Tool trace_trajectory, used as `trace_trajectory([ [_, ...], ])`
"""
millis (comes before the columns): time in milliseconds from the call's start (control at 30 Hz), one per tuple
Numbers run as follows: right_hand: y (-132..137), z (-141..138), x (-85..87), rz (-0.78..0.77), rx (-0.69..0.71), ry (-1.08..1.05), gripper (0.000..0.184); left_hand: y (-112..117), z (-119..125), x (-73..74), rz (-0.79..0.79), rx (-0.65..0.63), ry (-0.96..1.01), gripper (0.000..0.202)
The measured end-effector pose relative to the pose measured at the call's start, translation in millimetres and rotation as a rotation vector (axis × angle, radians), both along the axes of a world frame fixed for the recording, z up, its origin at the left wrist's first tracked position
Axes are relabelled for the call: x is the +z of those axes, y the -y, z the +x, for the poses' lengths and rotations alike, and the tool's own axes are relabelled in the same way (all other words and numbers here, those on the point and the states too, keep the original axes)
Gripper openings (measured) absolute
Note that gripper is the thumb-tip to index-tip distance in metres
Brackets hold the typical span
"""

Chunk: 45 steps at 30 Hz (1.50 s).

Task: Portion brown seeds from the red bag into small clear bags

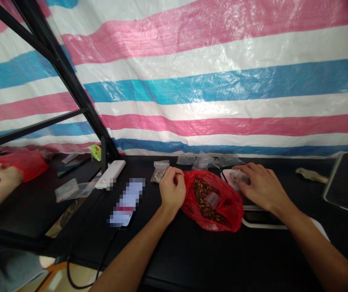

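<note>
Nuts [204, 194], red bag [231, 207] between left hand [172, 190], right hand [263, 187]

We're looking at a makeshift packing stall here, and what a setup! A striped pink, white and blue tarpaulin [222, 81] hangs as the wall, braced by a black metal frame [61, 69]. Down on the long black tabletop [192, 259] we've got a red plastic bag [213, 200] of brown seeds, and small clear plastic bags [203, 161] lined up along the back.
</note>
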State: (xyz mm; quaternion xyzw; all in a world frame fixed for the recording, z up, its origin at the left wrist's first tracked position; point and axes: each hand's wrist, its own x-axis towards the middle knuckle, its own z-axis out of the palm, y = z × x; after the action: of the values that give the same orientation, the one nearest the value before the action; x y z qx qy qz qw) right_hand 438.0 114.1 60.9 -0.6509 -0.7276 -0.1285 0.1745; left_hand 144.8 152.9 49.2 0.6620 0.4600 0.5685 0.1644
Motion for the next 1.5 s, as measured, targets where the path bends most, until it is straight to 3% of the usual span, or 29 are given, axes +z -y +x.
trace_trajectory([
  [200,3,-4,11.3,0.122,0.017,-0.104,0.048,-2,0,-0.5,-0.024,0.024,-0.052,0.024],
  [400,11,-9,24.0,0.279,-0.028,-0.276,0.042,-7,2,-6.3,-0.169,0.036,-0.122,0.016],
  [833,13,-11,22.7,0.349,-0.042,-0.307,0.032,-10,2,-11.3,-0.195,0.051,-0.102,0.016],
  [1500,12,-6,23.8,0.291,-0.058,-0.247,0.035,-15,-3,-10.1,-0.108,0.103,0.005,0.021],
])
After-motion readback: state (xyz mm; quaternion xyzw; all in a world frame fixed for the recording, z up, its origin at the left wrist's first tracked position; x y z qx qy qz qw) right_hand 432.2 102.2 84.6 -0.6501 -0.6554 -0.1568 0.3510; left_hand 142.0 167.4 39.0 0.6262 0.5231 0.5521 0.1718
